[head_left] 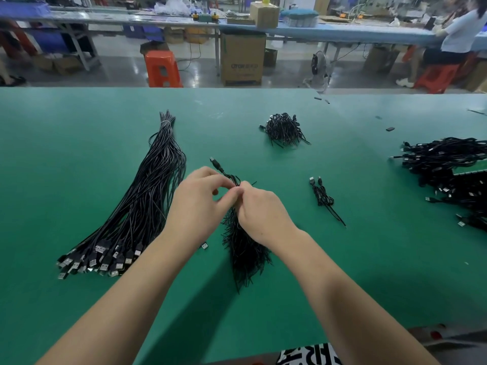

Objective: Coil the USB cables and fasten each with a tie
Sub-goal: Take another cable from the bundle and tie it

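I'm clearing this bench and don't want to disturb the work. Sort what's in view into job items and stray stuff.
Part of the job:
- cable being coiled, pinched by left hand and right hand
- bundle of straight cables
- ties under the hands
- second tie heap
- one finished coil
- pile of cables, far right

Just lying about:
- loose black bits
- orange stool
- cardboard box

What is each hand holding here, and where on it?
Both the left hand and right hand pinch the coiled USB cable at its gathered middle, plug end sticking up.
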Tool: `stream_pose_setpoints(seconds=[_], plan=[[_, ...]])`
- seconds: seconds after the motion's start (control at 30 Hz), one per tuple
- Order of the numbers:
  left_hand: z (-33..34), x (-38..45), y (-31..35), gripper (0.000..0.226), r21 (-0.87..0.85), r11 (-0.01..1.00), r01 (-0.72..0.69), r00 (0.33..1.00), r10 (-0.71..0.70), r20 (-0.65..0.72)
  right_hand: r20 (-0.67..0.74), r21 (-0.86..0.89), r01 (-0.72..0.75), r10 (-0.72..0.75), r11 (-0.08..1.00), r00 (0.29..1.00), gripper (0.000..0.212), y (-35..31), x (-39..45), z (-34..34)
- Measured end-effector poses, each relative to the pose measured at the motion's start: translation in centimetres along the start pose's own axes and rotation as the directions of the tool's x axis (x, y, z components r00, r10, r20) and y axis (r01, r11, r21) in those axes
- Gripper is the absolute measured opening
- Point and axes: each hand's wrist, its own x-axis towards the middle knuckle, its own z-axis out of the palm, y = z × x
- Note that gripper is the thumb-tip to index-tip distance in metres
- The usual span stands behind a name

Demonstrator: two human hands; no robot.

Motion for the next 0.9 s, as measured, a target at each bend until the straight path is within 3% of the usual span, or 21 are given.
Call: stream_pose_setpoints(seconds=[0.2,0.33,0.47,0.6,0.7,0.73,0.8,0.87,0.9], plan=[[0.9,-0.6,-0.2,0.007,0.014,1.000,0.023,1.000,-0.023,0.003,-0.048,-0.232,0.001,-0.012,0.973,0.999,0.006,-0.2,0.0,1.3],[1.4,-0.9,-0.2,0.007,0.126,0.991,0.044,0.999,-0.045,0.005,-0.097,-0.223,-0.017,-0.005,0.975,0.995,0.007,-0.3,-0.3,1.8],[1.5,-0.7,0.1,0.005,0.192,0.978,0.077,0.996,-0.086,0.037,-0.060,-0.226,0.007,-0.021,0.974,0.998,0.005,-0.1,-0.5,2.0],[1.4,-0.3,-0.2,0.004,0.181,0.982,0.056,0.995,-0.069,0.071,-0.015,-0.101,0.008,-0.010,0.995,1.000,0.005,0.1,-0.4,1.8],[1.1,-0.3,-0.9,0.004,0.145,0.989,0.017,0.995,-0.032,0.097,0.185,0.206,-0.045,0.007,0.978,0.983,0.011,0.6,-0.1,0.7],[1.0,-0.3,-1.2,0.004,0.127,0.992,0.003,0.995,-0.016,0.100,0.260,0.375,-0.117,0.017,0.920,0.965,0.010,0.7,0.1,0.0],[0.9,-0.4,-1.4,0.004,0.091,0.995,-0.031,0.994,0.021,0.104,0.362,0.674,-0.284,0.030,0.682,0.932,0.010,0.9,0.4,-1.1],[0.8,-0.4,-1.5,0.004,0.064,0.996,-0.063,0.993,0.057,0.102,0.401,0.806,-0.376,0.045,0.458,0.915,0.016,1.2,0.6,-1.7],[0.7,-0.4,-1.5,0.004,0.052,0.996,-0.075,0.993,0.069,0.097,0.401,0.827,-0.386,0.051,0.409,0.915,0.022,1.3,0.6,-1.9]])
